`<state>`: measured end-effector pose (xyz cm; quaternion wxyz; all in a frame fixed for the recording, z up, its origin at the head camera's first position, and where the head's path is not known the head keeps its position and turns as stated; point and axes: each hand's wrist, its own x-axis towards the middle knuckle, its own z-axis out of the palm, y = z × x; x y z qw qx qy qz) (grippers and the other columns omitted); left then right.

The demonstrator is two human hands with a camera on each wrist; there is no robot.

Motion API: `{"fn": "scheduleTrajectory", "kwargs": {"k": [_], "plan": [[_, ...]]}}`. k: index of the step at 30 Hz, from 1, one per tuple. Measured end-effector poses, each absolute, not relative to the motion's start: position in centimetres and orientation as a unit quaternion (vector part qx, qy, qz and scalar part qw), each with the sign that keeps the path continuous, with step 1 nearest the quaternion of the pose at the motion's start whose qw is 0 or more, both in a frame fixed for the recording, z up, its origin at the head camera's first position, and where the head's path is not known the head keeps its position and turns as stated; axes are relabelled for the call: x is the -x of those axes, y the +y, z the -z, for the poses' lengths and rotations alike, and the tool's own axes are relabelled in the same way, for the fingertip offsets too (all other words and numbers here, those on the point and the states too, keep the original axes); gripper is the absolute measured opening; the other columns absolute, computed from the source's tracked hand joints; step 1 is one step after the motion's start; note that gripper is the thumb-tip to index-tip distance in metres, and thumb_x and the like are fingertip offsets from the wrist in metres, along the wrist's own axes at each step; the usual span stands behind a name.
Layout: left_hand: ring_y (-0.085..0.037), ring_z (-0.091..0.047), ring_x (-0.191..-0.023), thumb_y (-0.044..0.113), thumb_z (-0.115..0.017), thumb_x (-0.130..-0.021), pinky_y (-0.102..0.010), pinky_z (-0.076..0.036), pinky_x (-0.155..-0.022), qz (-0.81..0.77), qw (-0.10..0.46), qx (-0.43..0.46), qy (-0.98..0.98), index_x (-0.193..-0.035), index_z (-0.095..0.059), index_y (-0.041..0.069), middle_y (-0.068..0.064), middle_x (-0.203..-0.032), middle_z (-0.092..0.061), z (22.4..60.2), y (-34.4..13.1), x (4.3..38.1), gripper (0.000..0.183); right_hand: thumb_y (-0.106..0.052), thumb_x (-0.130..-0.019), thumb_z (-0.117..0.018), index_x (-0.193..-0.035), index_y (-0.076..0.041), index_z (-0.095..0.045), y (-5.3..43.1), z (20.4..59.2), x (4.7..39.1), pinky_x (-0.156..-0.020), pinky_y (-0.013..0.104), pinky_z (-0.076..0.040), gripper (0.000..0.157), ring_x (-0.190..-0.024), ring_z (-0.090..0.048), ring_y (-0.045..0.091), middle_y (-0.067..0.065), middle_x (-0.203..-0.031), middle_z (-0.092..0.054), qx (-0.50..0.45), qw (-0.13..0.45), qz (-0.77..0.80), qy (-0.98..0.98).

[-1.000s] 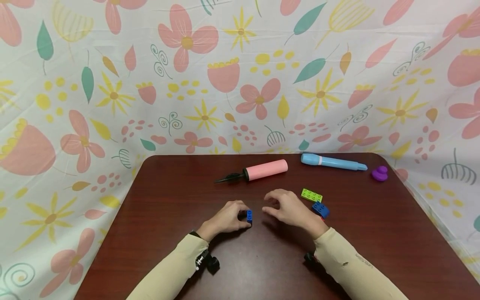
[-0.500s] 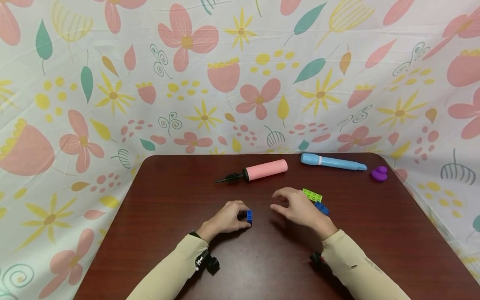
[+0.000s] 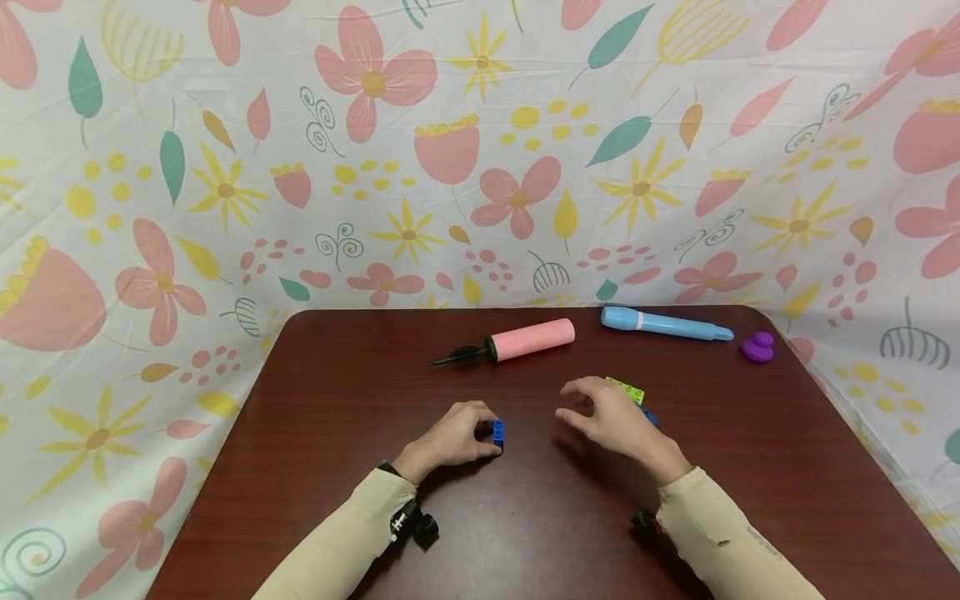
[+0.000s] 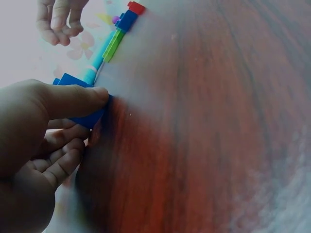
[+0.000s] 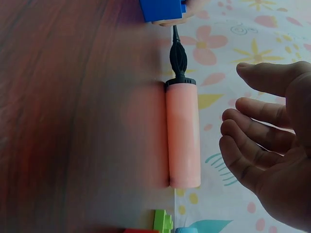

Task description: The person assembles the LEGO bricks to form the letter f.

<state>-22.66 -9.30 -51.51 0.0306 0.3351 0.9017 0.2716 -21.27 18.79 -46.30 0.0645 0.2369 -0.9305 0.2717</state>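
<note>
My left hand pinches a blue toy building brick between thumb and fingers, low over the middle of the table. The left wrist view shows the thumb lying across the blue brick's side. My right hand hovers to the right of it, fingers loosely bent and apart. Nothing sits between that hand's thumb and fingers in the right wrist view. Behind it, partly covered, are a lime green brick and a second blue brick. A red brick shows beside them in the left wrist view.
A pink hand pump with a black nozzle lies toward the back of the brown table. Right of it are a light blue tube-shaped thing and a small purple knobbed object. A flowered cloth hangs behind.
My right hand has drawn away to the right from the left hand, and now covers more of the green and blue bricks. The left hand has stayed put with its blue brick.
</note>
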Motion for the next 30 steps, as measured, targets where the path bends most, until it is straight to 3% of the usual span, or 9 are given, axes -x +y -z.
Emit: {"fn": "scheduleTrajectory", "kwargs": {"k": [17, 30], "plan": [[-0.006, -0.057, -0.087, 0.029, -0.083, -0.077, -0.018, -0.047, -0.078, -0.272, 0.026, -0.338, 0.901, -0.101, -0.073, 0.013, 0.006, -0.097, -0.067, 51.6, -9.2, 22.8, 0.03, -0.026, -0.084, -0.077, -0.107, -0.008, -0.068, 20.7, 47.1, 20.9, -0.073, 0.036, -0.055, 0.03, -0.085, -0.068, 0.016, 0.004, -0.097, -0.071, -0.223, 0.08, -0.282, -0.93], [-0.007, -0.058, -0.086, 0.029, -0.083, -0.078, -0.018, -0.047, -0.076, -0.273, 0.028, -0.335, 0.901, -0.102, -0.072, 0.012, 0.005, -0.097, -0.067, 51.5, -9.3, 22.7, 0.031, -0.027, -0.084, -0.077, -0.108, -0.007, -0.069, 22.0, 47.4, 20.4, -0.07, 0.035, -0.052, 0.032, -0.082, -0.065, 0.017, 0.005, -0.097, -0.07, -0.183, 0.071, -0.266, -0.944]]}}
